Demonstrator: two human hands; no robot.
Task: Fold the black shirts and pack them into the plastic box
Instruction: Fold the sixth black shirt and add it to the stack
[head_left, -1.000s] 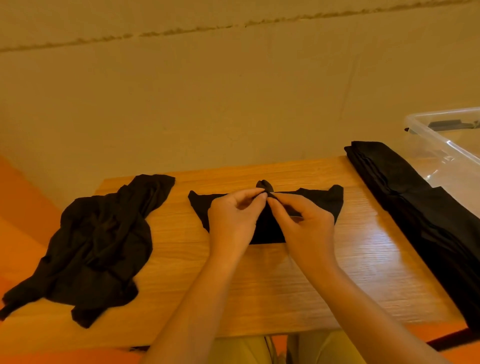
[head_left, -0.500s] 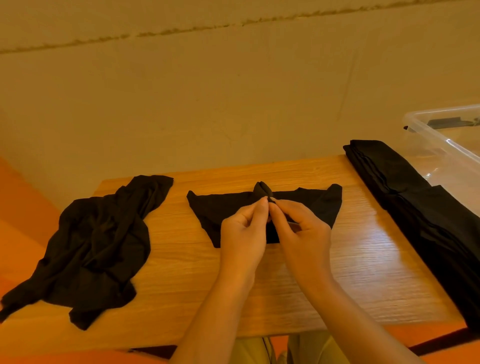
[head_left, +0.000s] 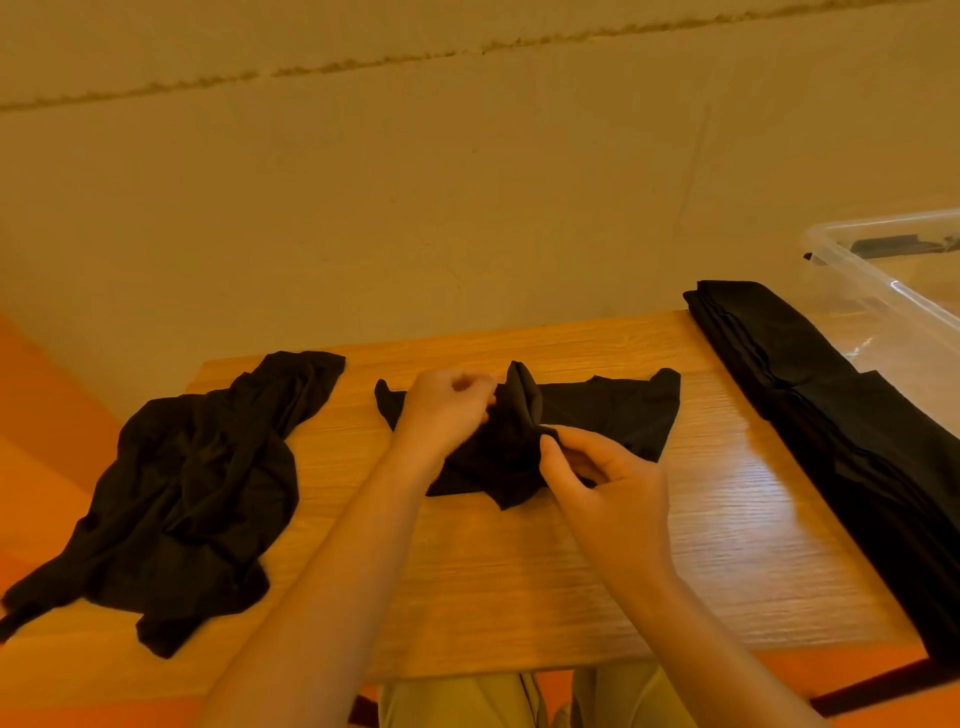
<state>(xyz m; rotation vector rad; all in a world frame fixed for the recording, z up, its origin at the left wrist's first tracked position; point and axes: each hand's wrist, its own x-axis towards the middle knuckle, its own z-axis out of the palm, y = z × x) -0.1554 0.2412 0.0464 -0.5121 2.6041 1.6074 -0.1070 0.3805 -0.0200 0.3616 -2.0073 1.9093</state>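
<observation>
Shirt (head_left: 597, 415) mid-worktop (head_left: 519, 597), fold half done; left hand (head_left: 447, 410) and right hand (head_left: 608, 483) both pinch its bunched centre. Crumpled shirt (head_left: 197, 483) left is unfolded, folded stack (head_left: 841, 415) waits right, near box (head_left: 883, 275). Nothing visibly packed yet.

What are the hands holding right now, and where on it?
Both hold the middle black shirt on the table. Right hand pinches a raised fold near its centre; left hand grips the bunched cloth just left of that fold.

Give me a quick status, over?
Both hands, left and right, pinch middle shirt. Crumpled shirt waits left. Folded stack beside plastic box.
</observation>
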